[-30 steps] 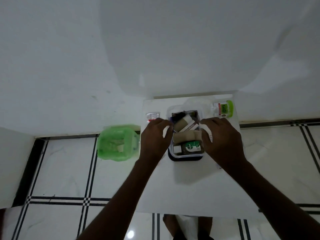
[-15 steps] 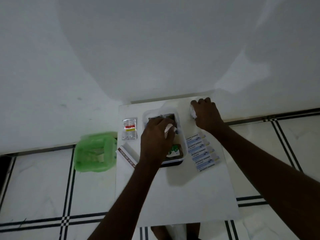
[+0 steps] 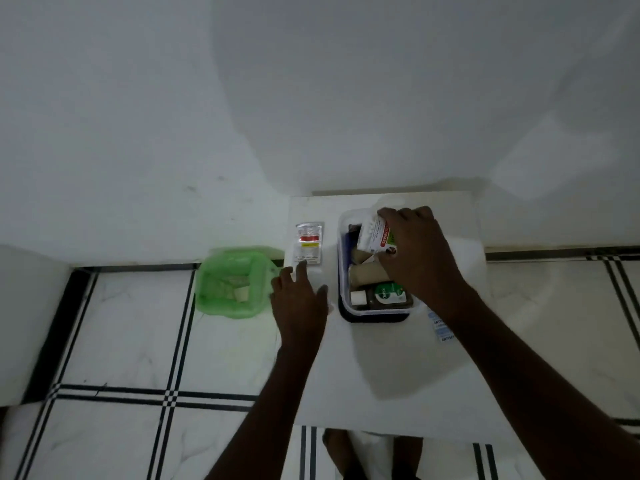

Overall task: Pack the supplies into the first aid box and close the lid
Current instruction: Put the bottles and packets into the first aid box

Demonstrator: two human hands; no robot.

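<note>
The open first aid box [image 3: 343, 271], clear with a dark base, stands on the white table [image 3: 381, 368]. Inside lie a brown Dettol bottle [image 3: 388, 295], a tan bandage roll [image 3: 367, 274] and other packs. My right hand [image 3: 419, 258] is over the box's far end, shut on a small white bottle with a red and green label [image 3: 374, 235]. My left hand [image 3: 299, 299] hovers open on the table left of the box, fingertips near a clear sachet with a red stripe [image 3: 308, 242]. Blue-and-white antiseptic packs [image 3: 439, 327] peek out under my right forearm.
A green plastic basket [image 3: 233, 282] with scraps inside sits on the tiled floor left of the table. A white wall runs right behind the table's far edge. My feet [image 3: 374, 455] show below the table's near edge.
My right hand brought the white bottle from the table's far right over into the box. My left hand left the box and moved left toward the sachet.
</note>
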